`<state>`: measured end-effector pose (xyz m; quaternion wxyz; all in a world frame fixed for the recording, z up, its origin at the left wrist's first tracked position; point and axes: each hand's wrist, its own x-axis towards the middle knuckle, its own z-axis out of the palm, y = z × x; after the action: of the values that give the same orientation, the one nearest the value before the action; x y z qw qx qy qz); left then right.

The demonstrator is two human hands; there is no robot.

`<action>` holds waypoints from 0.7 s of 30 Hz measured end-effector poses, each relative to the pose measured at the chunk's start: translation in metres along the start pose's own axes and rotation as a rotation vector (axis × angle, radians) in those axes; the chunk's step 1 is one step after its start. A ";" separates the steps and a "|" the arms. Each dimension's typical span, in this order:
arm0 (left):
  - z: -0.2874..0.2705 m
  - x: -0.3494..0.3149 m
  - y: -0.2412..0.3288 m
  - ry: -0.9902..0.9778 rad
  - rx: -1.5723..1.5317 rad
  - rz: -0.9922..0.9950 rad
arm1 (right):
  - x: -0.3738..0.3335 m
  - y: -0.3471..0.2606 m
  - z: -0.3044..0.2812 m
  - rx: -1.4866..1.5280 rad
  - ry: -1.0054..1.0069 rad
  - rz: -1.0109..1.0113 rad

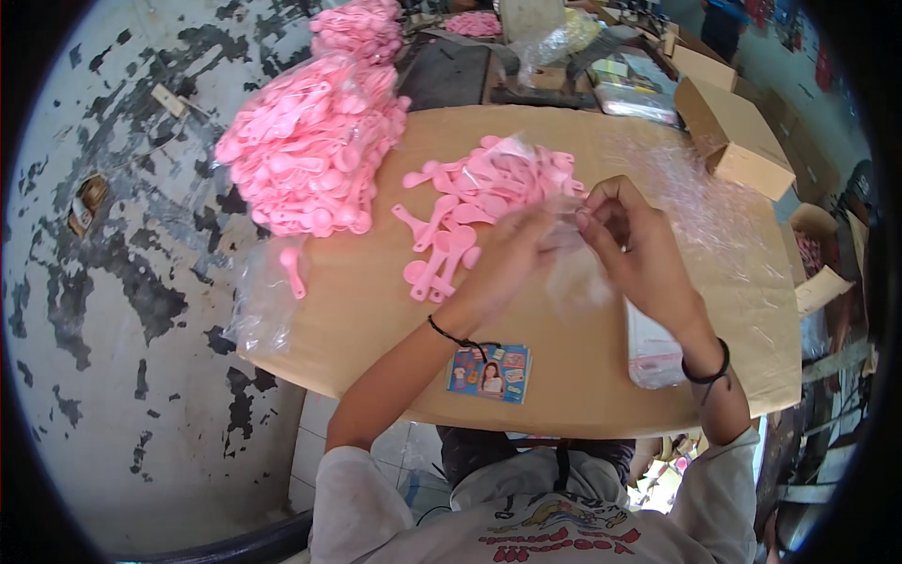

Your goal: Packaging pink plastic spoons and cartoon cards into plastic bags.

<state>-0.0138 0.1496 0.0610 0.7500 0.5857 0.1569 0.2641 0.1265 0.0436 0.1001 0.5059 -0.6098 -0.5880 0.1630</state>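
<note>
Right hand (637, 242) pinches clear plastic bag (577, 285) over surface (362, 320), beside pink scoops (458, 246). Left hand (510, 249) blurred, grip unclear. Thin film could tear if tugged unevenly.

room between cards (489, 374) and white packet (653, 352); pink scoops (491, 203) block beyond

A clear plastic bag of pink plastic spoons (310, 150) is at upper left of the frame. Right of it, a loose heap of pink plastic spoons (490, 205) lies on the brown paper-covered table (357, 315), behind blue rectangular paper cards (489, 374) at lower centre.
</note>
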 end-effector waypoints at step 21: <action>-0.044 -0.011 0.012 0.271 -0.188 0.111 | 0.005 0.028 0.001 -0.377 -0.497 -0.070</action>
<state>-0.0491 0.1803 0.0601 0.7576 0.4798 0.1989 0.3952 0.1425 0.0545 0.0788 0.2300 -0.6139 -0.7340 0.1776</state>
